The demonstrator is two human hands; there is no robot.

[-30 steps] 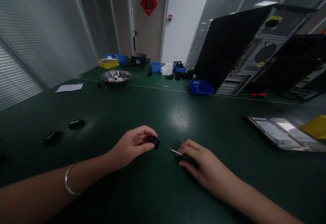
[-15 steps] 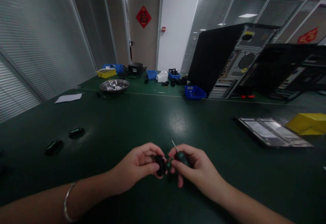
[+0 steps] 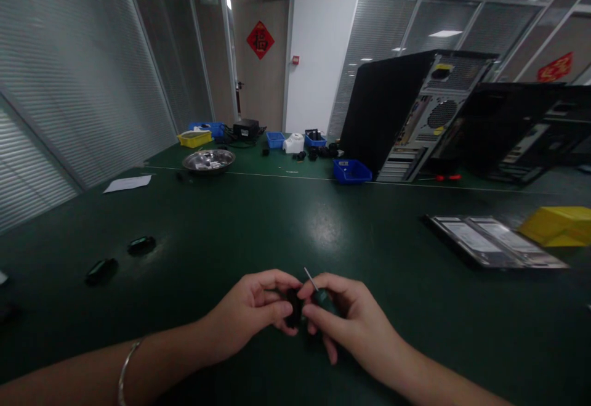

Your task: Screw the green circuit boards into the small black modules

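Between the thumb and fingers of my left hand (image 3: pixel 258 304) is a small black part (image 3: pixel 293 308), too dark to name. My right hand (image 3: pixel 344 310) is closed around the green handle of a screwdriver (image 3: pixel 325 300), whose thin metal shaft points up and to the left. The right thumb and fingertips come right up to the black part; whether they press on it I cannot tell. The small green piece seen earlier at the right fingertips is hidden now. Two dark parts with a greenish sheen, a nearer one (image 3: pixel 100 270) and a farther one (image 3: pixel 141 244), lie to the left.
Two hard drives (image 3: pixel 494 243) lie side by side on the right, near a yellow bin (image 3: pixel 558 226). A black computer tower (image 3: pixel 392 110) stands behind a blue bin (image 3: pixel 351 172). Farther left are a metal bowl (image 3: pixel 209 161) and white paper (image 3: pixel 127 183).
My right fingertips have closed in on the black part, and the green piece they held has gone from sight. The screwdriver has shifted slightly left and down. The view has tilted up a little.
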